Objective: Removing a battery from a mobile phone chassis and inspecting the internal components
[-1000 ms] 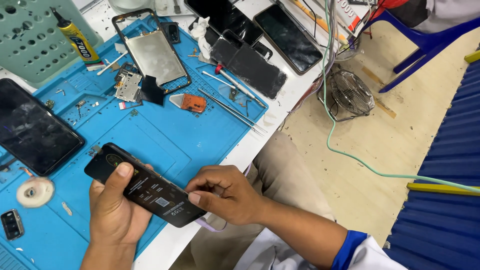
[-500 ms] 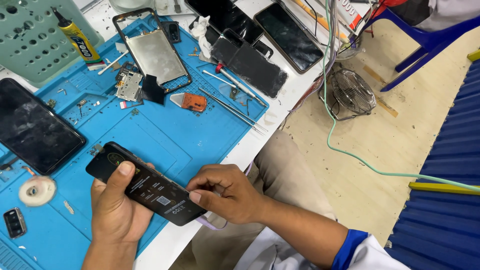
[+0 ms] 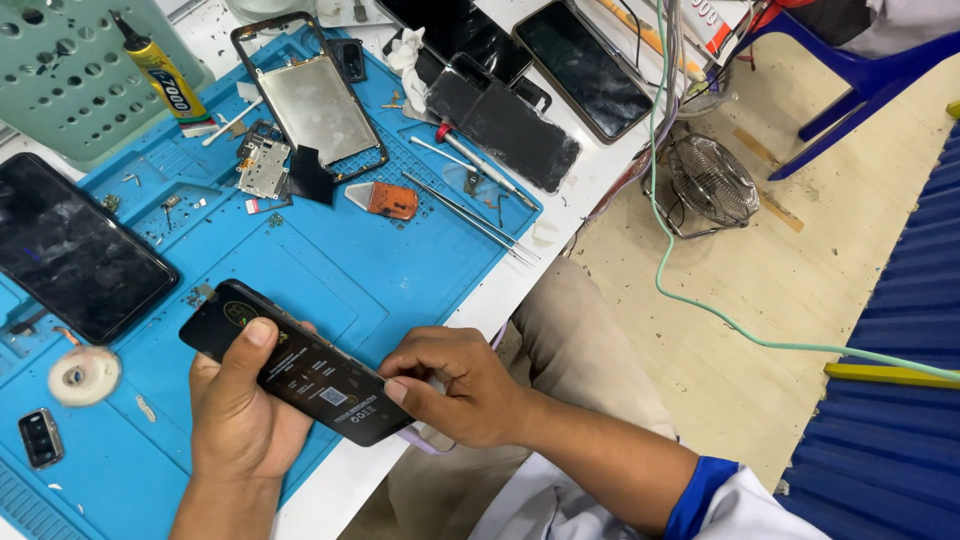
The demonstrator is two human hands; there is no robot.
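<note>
We hold the black battery (image 3: 300, 365) just above the blue mat (image 3: 330, 270), left hand (image 3: 240, 420) clasped under it with the thumb on top; our right hand (image 3: 455, 385) pinches its near end, perhaps at a tab, though we cannot tell; beyond the grip lies the open phone frame (image 3: 315, 105) with its board (image 3: 265, 168) out, so stripping looks done and refitting seems left; tweezers (image 3: 470, 215) and a screwdriver (image 3: 480, 165) lie further off.
</note>
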